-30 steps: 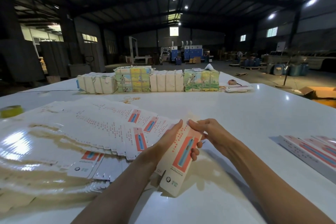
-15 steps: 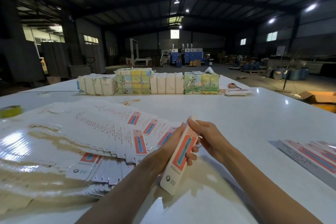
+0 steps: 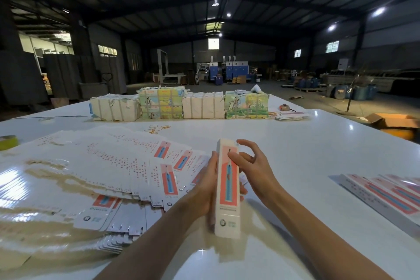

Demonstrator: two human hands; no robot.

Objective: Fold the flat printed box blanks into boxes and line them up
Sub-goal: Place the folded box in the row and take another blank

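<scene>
As the left hand [image 3: 204,188] clasps the folded box [image 3: 227,186] along its long edge, the right hand [image 3: 252,166], fingers loose, presses a thumb to its printed face, over the surface [image 3: 295,143]. Light, crushable card, it seems best held by its edges; beside it, flat blanks [image 3: 113,166] fan leftward.

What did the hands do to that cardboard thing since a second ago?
The box went from a slanted, half-flat blank to a squared-up box pointing straight away. The right hand let go of its top end; only the thumb touches the front. The left hand kept gripping its side. The blanks and finished boxes stayed put.
</scene>
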